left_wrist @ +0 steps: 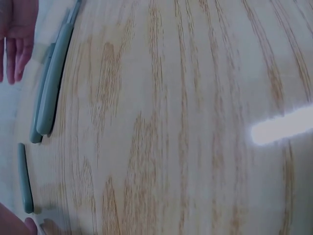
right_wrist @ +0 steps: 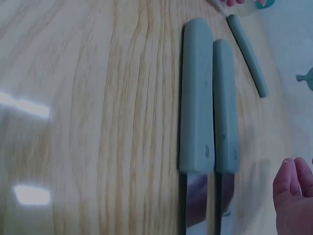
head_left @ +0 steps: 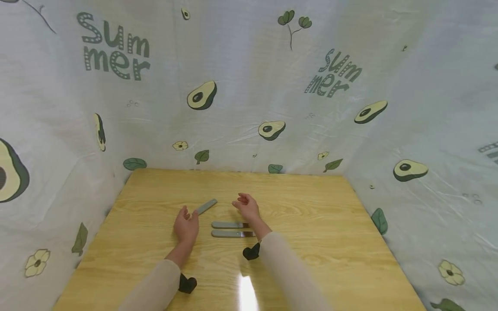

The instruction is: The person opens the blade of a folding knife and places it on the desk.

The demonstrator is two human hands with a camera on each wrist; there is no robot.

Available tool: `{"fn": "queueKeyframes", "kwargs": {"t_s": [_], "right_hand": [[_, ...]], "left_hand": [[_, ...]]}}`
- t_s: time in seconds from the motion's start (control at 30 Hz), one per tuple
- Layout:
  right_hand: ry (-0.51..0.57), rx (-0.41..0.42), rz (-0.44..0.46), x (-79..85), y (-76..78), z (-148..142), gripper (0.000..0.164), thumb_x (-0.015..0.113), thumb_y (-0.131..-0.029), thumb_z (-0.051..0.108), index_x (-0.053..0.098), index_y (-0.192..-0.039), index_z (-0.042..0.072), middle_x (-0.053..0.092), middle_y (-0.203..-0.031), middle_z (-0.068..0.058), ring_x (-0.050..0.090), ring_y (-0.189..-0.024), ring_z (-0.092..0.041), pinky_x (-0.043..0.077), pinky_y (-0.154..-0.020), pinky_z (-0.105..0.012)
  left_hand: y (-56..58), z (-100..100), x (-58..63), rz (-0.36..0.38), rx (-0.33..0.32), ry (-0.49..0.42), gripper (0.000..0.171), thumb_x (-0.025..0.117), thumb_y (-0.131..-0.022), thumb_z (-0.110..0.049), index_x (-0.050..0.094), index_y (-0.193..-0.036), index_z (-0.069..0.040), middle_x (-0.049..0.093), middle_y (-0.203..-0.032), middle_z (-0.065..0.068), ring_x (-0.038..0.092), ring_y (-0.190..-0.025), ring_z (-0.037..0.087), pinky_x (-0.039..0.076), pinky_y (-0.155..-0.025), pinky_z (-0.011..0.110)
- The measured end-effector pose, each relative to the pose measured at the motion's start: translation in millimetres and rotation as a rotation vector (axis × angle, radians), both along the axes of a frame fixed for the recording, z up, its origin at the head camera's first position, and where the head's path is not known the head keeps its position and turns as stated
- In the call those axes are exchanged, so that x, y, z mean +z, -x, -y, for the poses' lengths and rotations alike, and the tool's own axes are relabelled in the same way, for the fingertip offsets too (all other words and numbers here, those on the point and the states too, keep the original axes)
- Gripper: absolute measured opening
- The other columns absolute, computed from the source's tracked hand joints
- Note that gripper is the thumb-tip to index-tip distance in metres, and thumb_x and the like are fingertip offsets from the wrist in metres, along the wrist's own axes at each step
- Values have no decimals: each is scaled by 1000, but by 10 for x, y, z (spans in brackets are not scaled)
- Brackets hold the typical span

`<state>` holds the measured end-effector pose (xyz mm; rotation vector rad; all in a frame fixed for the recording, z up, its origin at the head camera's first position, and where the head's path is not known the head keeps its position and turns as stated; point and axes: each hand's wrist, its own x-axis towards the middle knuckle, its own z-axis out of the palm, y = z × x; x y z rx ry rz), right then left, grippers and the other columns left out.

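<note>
Two knife-like tools with grey-green handles and shiny metal blades lie side by side, a nearer tool [head_left: 227,233] and a farther tool [head_left: 228,225]. Behind them a third such tool [head_left: 207,206] lies slanted, its blade end hidden by my left hand [head_left: 186,225] in the head view. That hand is beside the third tool with fingers loosely bent, and no grip on it shows. My right hand [head_left: 248,209] hovers above and beyond the pair's blades, fingers relaxed, holding nothing. My right wrist partly covers those blades in the head view.
The tools lie on a wood-grain table [head_left: 311,242]. Printed sheeting [head_left: 241,77] with avocados and lettering surrounds its back and sides. Black wrist pieces sit under both sleeves. A bright light reflection [head_left: 247,293] falls on the tabletop near the front.
</note>
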<state>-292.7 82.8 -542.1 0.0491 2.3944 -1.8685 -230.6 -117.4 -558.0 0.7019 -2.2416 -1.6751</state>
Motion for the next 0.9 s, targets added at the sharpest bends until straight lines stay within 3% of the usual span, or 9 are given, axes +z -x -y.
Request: {"fn": "queueKeyframes", "kwargs": {"t_s": [0.2, 0.43, 0.5, 0.73, 0.9], "right_hand": [[-15, 69, -8, -79, 7, 153, 50, 66, -91, 11, 50, -137, 0, 58, -129, -21, 56, -117, -35, 50, -99, -44], [-57, 200, 13, -44, -34, 318, 53, 64, -93, 14, 44, -142, 6, 52, -139, -20, 48, -127, -37, 44, -104, -50], [-87, 232, 25, -111, -3, 363, 56, 63, -94, 16, 41, -145, 8, 49, -142, -18, 45, -132, -37, 42, -107, -51], [-225, 317, 16, -108, 28, 467, 64, 62, -94, 20, 32, -149, 6, 38, -151, -22, 30, -143, -40, 30, -116, -53], [-331, 361, 39, -88, 34, 549, 71, 59, -95, 29, 24, -153, 10, 36, -154, -16, 14, -147, -43, 21, -118, -58]], "left_hand": [[-29, -2, 3, 41, -36, 6, 52, 51, -97, -16, 38, -145, 1, 46, -143, 25, 53, -121, 37, 49, -99, 48], [-24, -25, -15, 64, -18, 0, 52, 47, -98, -14, 35, -147, 1, 47, -141, 25, 56, -116, 34, 51, -94, 46], [-21, -35, -24, 65, -14, -8, 53, 47, -98, -14, 34, -147, 1, 47, -141, 25, 56, -116, 34, 51, -94, 46], [-12, -74, -64, 73, -27, -35, 54, 48, -97, -14, 34, -147, 1, 46, -144, 23, 53, -120, 34, 49, -99, 46], [-4, -70, -37, 85, -42, -22, 55, 49, -96, -14, 34, -146, 3, 46, -144, 24, 50, -125, 37, 46, -104, 48]]}}
